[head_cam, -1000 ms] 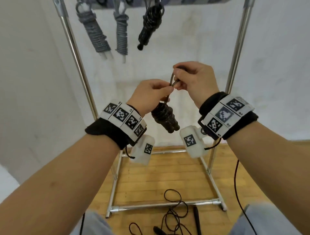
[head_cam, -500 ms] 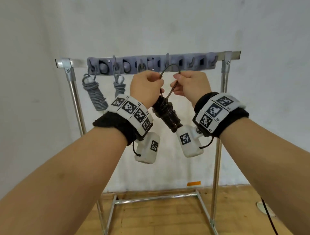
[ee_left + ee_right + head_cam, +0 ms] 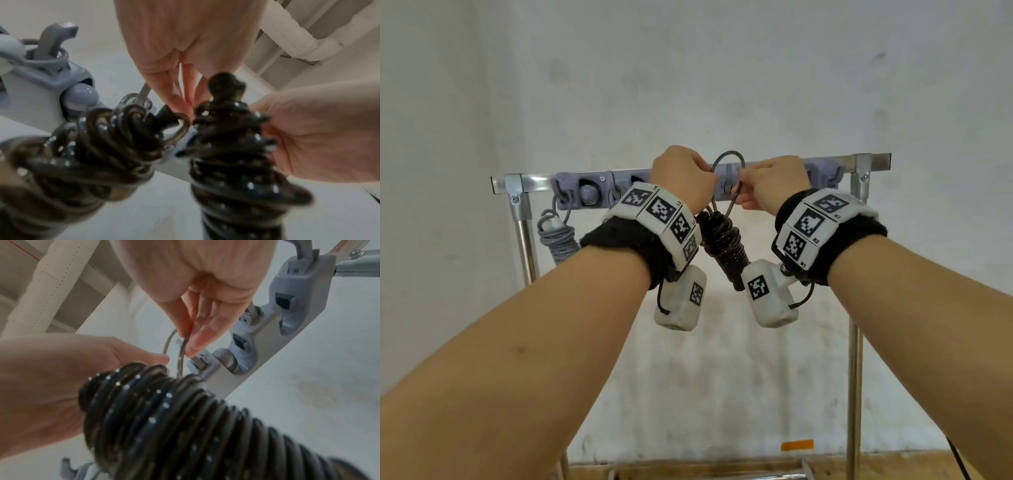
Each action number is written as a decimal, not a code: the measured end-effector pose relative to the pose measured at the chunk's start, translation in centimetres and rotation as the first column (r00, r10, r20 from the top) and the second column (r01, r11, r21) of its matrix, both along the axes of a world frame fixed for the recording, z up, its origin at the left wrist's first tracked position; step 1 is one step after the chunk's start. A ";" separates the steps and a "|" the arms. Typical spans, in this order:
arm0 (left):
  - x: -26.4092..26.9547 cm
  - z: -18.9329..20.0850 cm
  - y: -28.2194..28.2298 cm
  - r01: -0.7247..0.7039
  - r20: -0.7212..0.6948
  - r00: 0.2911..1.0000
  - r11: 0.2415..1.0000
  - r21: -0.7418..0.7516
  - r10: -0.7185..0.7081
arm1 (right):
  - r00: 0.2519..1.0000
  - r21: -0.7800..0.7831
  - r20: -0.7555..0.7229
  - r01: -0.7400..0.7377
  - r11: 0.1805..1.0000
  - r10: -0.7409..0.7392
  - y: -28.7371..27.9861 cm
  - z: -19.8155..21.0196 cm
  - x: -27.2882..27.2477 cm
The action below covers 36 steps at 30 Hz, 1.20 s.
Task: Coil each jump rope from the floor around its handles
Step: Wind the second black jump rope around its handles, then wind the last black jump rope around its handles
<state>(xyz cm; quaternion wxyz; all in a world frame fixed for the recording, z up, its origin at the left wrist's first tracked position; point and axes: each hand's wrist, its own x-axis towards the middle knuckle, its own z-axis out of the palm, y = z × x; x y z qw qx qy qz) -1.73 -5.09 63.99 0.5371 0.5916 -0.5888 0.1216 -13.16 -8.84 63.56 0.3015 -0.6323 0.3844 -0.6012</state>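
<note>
A black jump rope (image 3: 723, 247), coiled tightly round its handles, hangs between my wrists. Its free loop (image 3: 728, 161) stands up in front of the grey hook rail (image 3: 585, 185). My left hand (image 3: 709, 186) pinches the loop's left side and my right hand (image 3: 745, 186) pinches its right side. In the right wrist view the right fingertips (image 3: 192, 347) squeeze the loop strand (image 3: 182, 353) just before a small hook (image 3: 198, 364). In the left wrist view the held coil (image 3: 236, 162) hangs beside another black coiled rope (image 3: 92, 154) on the rail.
The rail is fixed to a metal rack (image 3: 518, 219) that stands against a white wall. A grey coiled rope (image 3: 560, 240) hangs from a hook at the rail's left end. Wooden floor (image 3: 722, 472) shows at the bottom. An orange tape mark (image 3: 797, 445) sits on the wall's base.
Both hands have lifted the coiled black rope from chest height up to the hook rail, and the loop has been spread wider. The ropes on the floor have left the view.
</note>
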 end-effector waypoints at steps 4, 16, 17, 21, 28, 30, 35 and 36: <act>0.4 0.3 -0.8 -0.047 0.104 0.994 0.998 0.048 0.042 | 0.996 0.011 -0.079 -0.038 0.999 0.039 -1.5 -0.3 0.3; 0.4 -0.6 -1.2 -0.151 0.361 0.927 0.983 0.105 0.104 | 0.998 -0.003 -0.033 -0.062 0.998 0.062 -0.3 -4.0 -0.6; 0.4 -0.8 -0.8 -0.137 0.358 0.927 0.989 0.059 0.107 | 0.998 -0.022 -0.044 -0.038 0.999 0.037 -0.1 -4.4 -0.7; -0.2 -3.5 2.2 0.092 0.294 0.955 0.987 -0.131 -0.050 | 0.992 -0.158 -0.086 0.080 0.984 -0.094 1.9 -7.0 -1.6; 0.4 -16.6 7.1 0.385 0.209 0.905 0.923 -0.027 -0.371 | 0.969 -0.121 -0.249 -0.041 0.992 0.010 5.9 -17.7 -2.6; 1.1 -22.0 7.7 0.411 0.165 0.891 0.906 0.099 -0.422 | 0.952 -0.036 -0.298 -0.077 0.996 0.063 6.3 -22.2 -2.7; 3.2 -36.9 7.7 0.387 -0.001 0.902 0.809 0.442 -0.431 | 0.872 0.198 -0.455 -0.097 0.975 0.179 6.4 -35.6 -1.9; 3.5 -39.9 7.7 0.372 -0.022 0.906 0.770 0.518 -0.423 | 0.847 0.252 -0.491 -0.087 0.964 0.205 6.3 -38.5 -1.8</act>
